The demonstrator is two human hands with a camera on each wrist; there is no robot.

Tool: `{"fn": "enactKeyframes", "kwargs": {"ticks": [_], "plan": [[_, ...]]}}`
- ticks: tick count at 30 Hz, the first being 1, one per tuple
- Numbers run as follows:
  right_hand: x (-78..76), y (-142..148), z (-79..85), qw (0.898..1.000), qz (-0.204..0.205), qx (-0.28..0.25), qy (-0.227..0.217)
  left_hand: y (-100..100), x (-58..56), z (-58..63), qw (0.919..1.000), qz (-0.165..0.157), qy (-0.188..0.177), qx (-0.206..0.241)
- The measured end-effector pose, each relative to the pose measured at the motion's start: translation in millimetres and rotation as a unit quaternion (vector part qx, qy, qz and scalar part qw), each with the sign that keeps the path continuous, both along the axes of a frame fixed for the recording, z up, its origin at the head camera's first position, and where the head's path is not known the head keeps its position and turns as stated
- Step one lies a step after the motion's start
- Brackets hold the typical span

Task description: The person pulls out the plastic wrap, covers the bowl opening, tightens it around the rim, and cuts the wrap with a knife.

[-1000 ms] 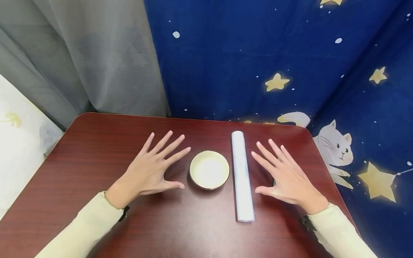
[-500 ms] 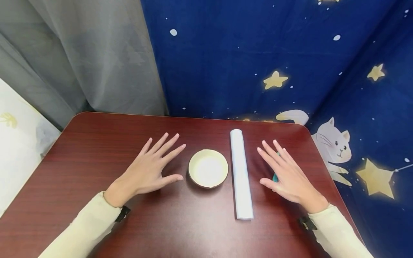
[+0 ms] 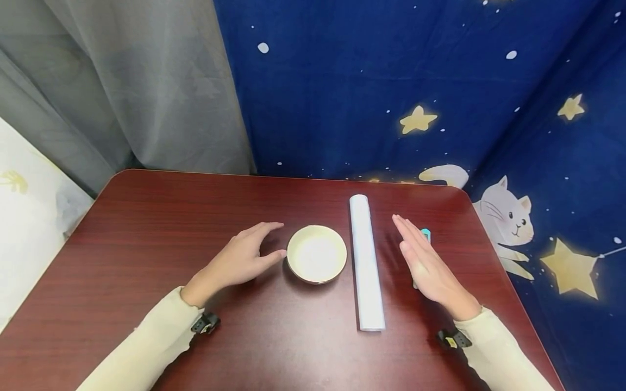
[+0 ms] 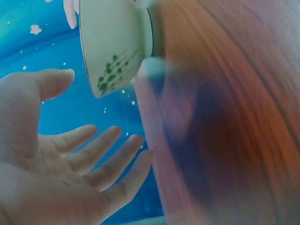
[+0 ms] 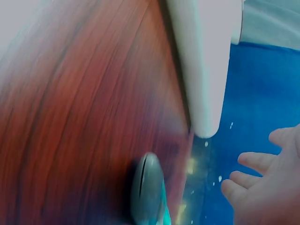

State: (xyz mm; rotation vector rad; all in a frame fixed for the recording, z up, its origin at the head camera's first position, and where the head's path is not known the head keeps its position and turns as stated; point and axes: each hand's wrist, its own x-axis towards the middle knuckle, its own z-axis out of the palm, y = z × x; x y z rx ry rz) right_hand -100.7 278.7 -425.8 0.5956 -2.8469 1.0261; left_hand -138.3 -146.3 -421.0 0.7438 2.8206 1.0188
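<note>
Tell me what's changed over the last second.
The left hand moved right, toward the cream bowl, and turned more edge-on. The right hand also turned edge-on; its fingers no longer fan out in the head view, and the teal end of the teal-and-grey object now shows beyond them. Nothing was grasped or released. Bowl and white roll stayed put.

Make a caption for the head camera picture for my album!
A cream bowl and a white roll on a reddish-brown table, between the left hand and right hand.
</note>
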Motion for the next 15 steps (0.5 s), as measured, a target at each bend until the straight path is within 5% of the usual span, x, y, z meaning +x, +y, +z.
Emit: {"fn": "enactKeyframes", "kwargs": {"ticks": [8,15], "plan": [[1.9,-21,2.1,0.997,-0.026,0.015,-0.066,15,-3.3,-10.0,0.9886,0.010,-0.106,0.107],[6.8,-41,-3.4,0.993,-0.054,0.037,-0.101,26,-3.2,-12.8,0.9725,0.033,-0.179,0.145]]}}
